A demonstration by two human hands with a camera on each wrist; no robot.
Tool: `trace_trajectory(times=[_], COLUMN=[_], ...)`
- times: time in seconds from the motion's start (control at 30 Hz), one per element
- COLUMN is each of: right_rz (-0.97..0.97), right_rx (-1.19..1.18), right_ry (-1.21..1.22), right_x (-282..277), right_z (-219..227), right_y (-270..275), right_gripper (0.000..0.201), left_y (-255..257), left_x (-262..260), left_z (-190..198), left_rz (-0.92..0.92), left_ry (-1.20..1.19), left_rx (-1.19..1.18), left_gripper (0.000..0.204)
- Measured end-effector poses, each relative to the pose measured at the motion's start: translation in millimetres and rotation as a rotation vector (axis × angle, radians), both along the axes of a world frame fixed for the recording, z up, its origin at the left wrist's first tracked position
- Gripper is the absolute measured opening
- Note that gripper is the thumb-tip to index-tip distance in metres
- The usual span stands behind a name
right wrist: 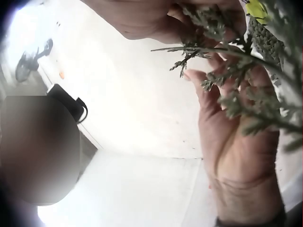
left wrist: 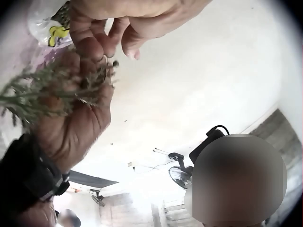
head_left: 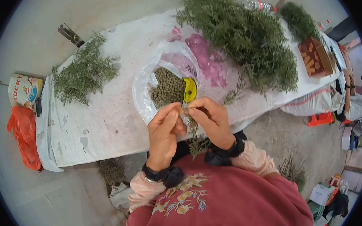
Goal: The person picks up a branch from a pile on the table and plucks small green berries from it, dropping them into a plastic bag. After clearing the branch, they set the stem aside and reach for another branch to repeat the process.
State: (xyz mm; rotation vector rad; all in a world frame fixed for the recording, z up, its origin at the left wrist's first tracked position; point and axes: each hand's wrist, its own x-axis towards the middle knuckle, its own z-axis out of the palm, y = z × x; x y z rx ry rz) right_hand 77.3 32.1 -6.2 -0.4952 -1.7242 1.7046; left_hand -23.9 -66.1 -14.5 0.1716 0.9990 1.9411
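Note:
In the head view my left hand (head_left: 162, 132) and right hand (head_left: 211, 121) meet at their fingertips over the table's front edge. A green sprig (head_left: 194, 137) hangs between them; my right thumb and fingers pinch it, and the left fingertips grip its end, partly hidden. Just beyond lies an open clear plastic bag (head_left: 140, 92) of small round greenish-brown pieces (head_left: 167, 87), with a yellow tool (head_left: 190, 89) at its right side. The sprig (left wrist: 57, 97) crosses in front of my right hand (left wrist: 78, 127) in the left wrist view, and in front of my left hand (right wrist: 241, 142) in the right wrist view.
On the white-covered table (head_left: 103, 122) are a leafy heap (head_left: 242, 38) at right, a smaller one (head_left: 83, 71) at left, and a brown box (head_left: 315, 57) at far right. A red bag (head_left: 25, 137) hangs by the left edge. Cut stems (head_left: 292, 170) stand on the floor.

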Motion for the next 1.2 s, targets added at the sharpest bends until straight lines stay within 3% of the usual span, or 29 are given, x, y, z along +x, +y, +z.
trace_trajectory(times=[0.07,0.13,0.17,0.2,0.3,0.33,0.4,0.43,0.5,0.53,0.57,0.63,0.67,0.73,0.8,0.83,0.93,1.0,1.03,1.1,1.17,1.2], right_rz=[0.015,-0.019,0.025,0.047,0.073,0.06,0.018,0.017,0.027,0.024,-0.009,-0.077,-0.081,-0.004,0.032,0.059,0.122,-0.123,-0.144,-0.053,0.022,0.073], right_rx=[-0.229,-0.235,-0.25,-0.204,-0.108,0.086,0.477,0.474,0.545,0.545,0.708,1.036,1.033,1.13,1.183,1.089,0.907,0.825,0.821,0.582,0.726,0.649], right_ry=[0.111,0.187,0.2,0.19,0.189,0.133,0.02,0.026,-0.327,-0.329,-0.445,-0.676,-0.677,-0.745,-0.769,-0.707,-0.598,-0.255,-0.28,-0.003,-0.142,-0.154], right_x=[-3,-7,-11,-14,-15,-11,1,12,38,46,52,61,63,63,60,64,71,69,65,58,44,45], right_z=[8,17,19,20,23,24,24,24,22,19,13,1,-4,-13,-14,-11,17,53,56,63,47,35], right_y=[2,6,5,4,12,18,33,41,58,65,71,79,80,82,86,85,84,72,68,69,74,69], right_gripper=[0.004,0.007,0.007,0.007,0.008,0.01,0.016,0.016,0.03,0.03,0.032,0.036,0.036,0.036,0.036,0.034,0.029,0.031,0.031,0.036,0.031,0.033], left_y=[-4,-12,-11,-14,-23,-24,-39,-50,-63,-69,-73,-102,-107,-110,-111,-113,-93,-82,-81,-66,-36,-21], left_x=[-2,-3,3,4,-11,-17,-44,-65,-112,-144,-177,-278,-296,-316,-309,-298,-211,-147,-122,-77,-43,-29], left_z=[16,28,32,34,36,37,56,65,98,104,112,106,107,113,110,104,108,108,100,83,67,57], left_rz=[-0.084,-0.055,-0.213,-0.381,-0.383,-0.402,-0.311,-0.206,0.008,0.101,0.175,0.136,0.132,0.567,0.536,0.498,0.325,0.016,-0.105,-0.319,-0.454,-0.434], left_ry=[0.085,0.148,0.19,0.226,0.193,0.169,0.332,0.445,0.565,0.634,0.549,0.538,0.54,0.314,0.357,0.386,0.521,0.572,0.476,0.321,0.258,0.227], left_rx=[-0.06,-0.117,-0.131,-0.146,-0.195,-0.211,-0.367,-0.376,-0.472,-0.446,-0.358,-0.247,-0.247,-0.412,-0.374,-0.349,-0.313,-0.224,-0.206,-0.164,-0.114,-0.111], left_gripper=[0.024,0.028,0.032,0.037,0.038,0.038,0.035,0.032,0.032,0.03,0.025,0.025,0.025,0.033,0.035,0.038,0.039,0.036,0.037,0.035,0.031,0.031])
